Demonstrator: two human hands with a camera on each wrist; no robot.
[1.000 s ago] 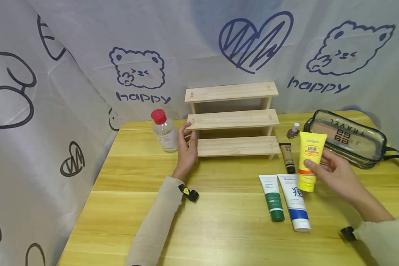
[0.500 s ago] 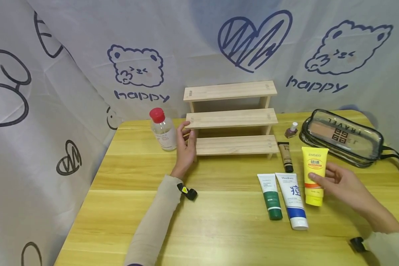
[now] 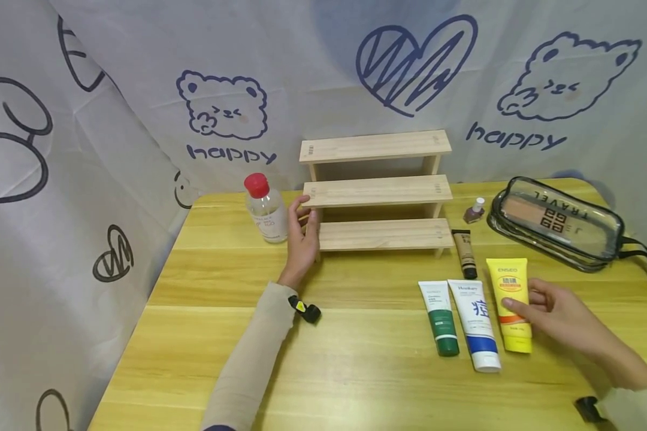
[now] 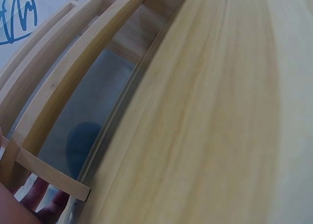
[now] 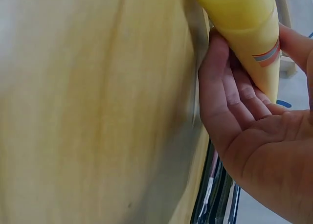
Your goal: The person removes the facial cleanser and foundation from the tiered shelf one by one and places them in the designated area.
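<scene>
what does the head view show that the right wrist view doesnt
Only the head view shows the left hand holding the end of the wooden stepped shelf, the red-capped clear bottle beside it, the green tube and blue-and-white tube lying side by side, and the clear travel pouch. Only the right wrist view shows the palm and the inner side of the fingers up close, lying along the tube. Both show the right hand holding the yellow tube over the wooden table.
</scene>
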